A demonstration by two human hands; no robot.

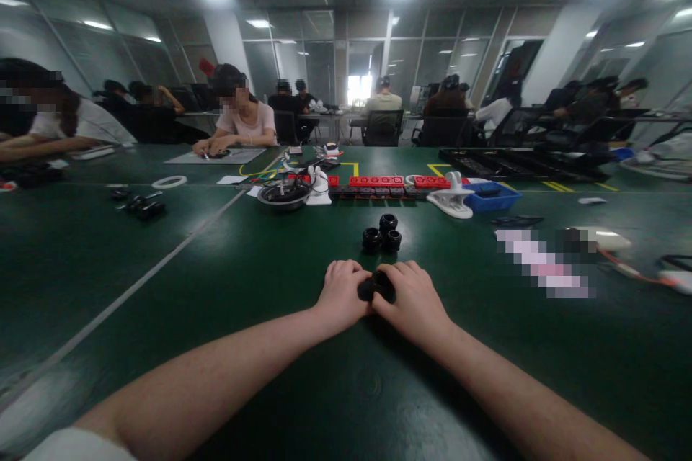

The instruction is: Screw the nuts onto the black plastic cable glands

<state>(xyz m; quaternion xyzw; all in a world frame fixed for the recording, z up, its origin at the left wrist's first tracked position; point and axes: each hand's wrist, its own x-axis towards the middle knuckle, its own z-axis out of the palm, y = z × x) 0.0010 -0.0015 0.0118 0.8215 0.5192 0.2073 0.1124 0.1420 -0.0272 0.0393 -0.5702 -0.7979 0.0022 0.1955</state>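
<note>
Close together over the green table (270,382), both my hands are closed on small black parts. My left hand (340,292) grips a dark round piece (365,291) between thumb and fingers. My right hand (415,297) curls around a black ring-shaped part (385,287), which touches or nearly touches the left piece. Whether these are two parts or one joined part I cannot tell, since fingers cover much of them. Just beyond my hands stand three glossy black ring-topped fittings, a rear one (388,222), a left one (371,239) and a right one (393,240).
Farther back are a metal bowl (282,196) of black parts, a row of red blocks (377,181), a white clamp-like stand (452,198) and a blue bin (493,197). Black parts (145,206) lie at left. A co-worker (238,115) sits across the table.
</note>
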